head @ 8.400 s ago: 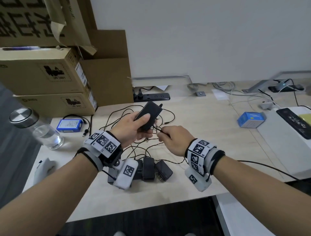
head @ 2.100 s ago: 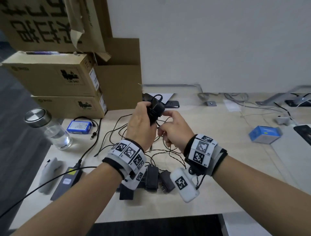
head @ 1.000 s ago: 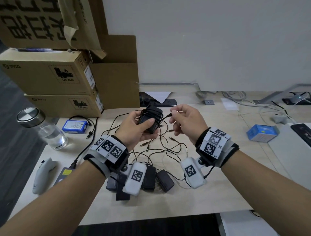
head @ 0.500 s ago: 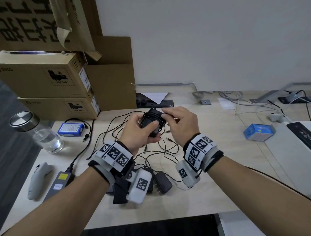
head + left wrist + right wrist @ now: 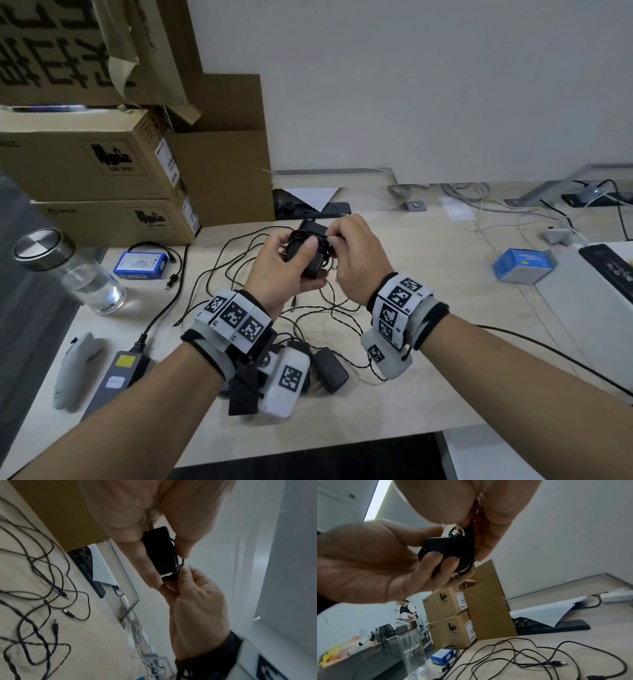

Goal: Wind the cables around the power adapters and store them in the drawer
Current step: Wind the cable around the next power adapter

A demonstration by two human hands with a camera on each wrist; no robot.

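My left hand (image 5: 284,270) grips a black power adapter (image 5: 308,250) above the desk, thumb across its face. Its thin black cable (image 5: 465,559) lies wound in several turns round the body. My right hand (image 5: 352,253) pinches the cable's end against the adapter's top right edge (image 5: 182,563). More black adapters (image 5: 329,368) lie on the desk under my wrists, partly hidden by the wrist cameras. Their loose cables (image 5: 219,270) sprawl over the desk between the hands and the boxes. No drawer is in view.
Stacked cardboard boxes (image 5: 102,185) stand at the back left. A glass jar (image 5: 78,277), a blue battery pack (image 5: 142,263), a grey power brick (image 5: 116,377) and a grey handheld device (image 5: 73,368) lie left. A black power strip (image 5: 311,209) lies behind; a blue box (image 5: 522,265) right.
Over the earlier frames the cable went from hanging loose to wound round the adapter. In the last second my right hand came in from holding the plug end out to pinching it at the adapter.
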